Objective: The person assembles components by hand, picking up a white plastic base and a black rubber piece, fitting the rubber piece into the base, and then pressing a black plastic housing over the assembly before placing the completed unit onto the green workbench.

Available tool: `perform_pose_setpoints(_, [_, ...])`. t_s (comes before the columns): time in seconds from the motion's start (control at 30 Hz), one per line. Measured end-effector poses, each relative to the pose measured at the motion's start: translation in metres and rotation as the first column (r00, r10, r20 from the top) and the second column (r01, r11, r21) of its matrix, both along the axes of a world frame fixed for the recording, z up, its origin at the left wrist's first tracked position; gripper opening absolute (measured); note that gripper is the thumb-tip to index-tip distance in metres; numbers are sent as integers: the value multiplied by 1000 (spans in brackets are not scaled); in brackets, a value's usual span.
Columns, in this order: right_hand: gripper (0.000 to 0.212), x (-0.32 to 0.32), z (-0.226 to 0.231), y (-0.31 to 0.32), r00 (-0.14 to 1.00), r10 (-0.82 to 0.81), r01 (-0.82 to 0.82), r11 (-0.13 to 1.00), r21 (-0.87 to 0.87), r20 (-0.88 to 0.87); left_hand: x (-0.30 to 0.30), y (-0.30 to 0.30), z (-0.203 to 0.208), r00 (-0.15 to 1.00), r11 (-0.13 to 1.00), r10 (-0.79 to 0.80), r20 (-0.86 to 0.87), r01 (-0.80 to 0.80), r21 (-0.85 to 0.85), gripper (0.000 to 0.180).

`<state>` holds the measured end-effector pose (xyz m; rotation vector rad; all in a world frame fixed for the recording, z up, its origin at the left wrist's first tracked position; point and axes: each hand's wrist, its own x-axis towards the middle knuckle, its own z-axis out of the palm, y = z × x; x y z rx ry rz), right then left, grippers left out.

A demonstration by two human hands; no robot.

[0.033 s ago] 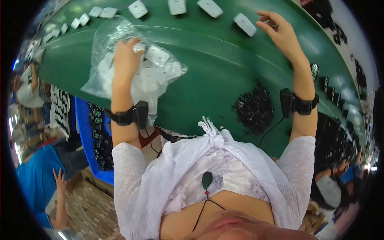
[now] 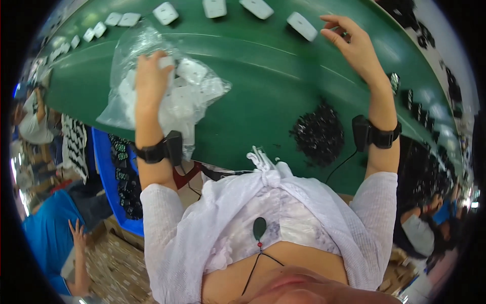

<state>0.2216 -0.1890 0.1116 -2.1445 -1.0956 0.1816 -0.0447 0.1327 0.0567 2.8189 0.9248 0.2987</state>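
Observation:
My left hand [image 2: 151, 76] is over a clear plastic bag [image 2: 112, 109] on the green work surface. Its fingers are closed around a small white plastic casing [image 2: 166, 62], partly hidden by the hand. More white casings [image 2: 192, 71] lie in the bag beneath and beside it. My right hand [image 2: 349, 38] hovers over the far strip of the surface, empty, with thumb and fingers apart. Just left of its fingertips lies a white casing [image 2: 302, 26], which it does not touch.
Along the far strip runs a row of white casings [image 2: 165, 13]. A pile of small black parts [image 2: 319, 134] lies in front of me on the green surface [image 2: 253, 111]. A blue bin [image 2: 107, 177] with dark parts stands at left. Cables hang from both wristbands. A person in blue [image 2: 48, 223] is at left.
The white casings on the far strip have shifted slightly left. My left hand has moved a little left with the bag and the casing; my right hand has barely moved.

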Motion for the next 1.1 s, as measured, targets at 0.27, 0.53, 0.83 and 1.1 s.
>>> perform_pose_setpoints(0.27, [15,-83,-39,-87,979,-199,203,973,-107,41,-16,-59,21,873,895,129,470,102,-435,19])
perform_pose_setpoints(0.53, [20,-90,-87,-71,973,-123,134,990,-39,197,43,-186,-39,800,173,234,553,525,-833,16])
perform_pose_setpoints(0.83, [17,-103,-90,-52,924,66,21,975,-223,376,39,-204,-57,834,301,157,529,470,-830,14])
perform_pose_setpoints(1.1, [9,-106,-60,-54,953,126,-50,963,-265,277,33,-206,-54,749,399,137,648,557,-728,16])
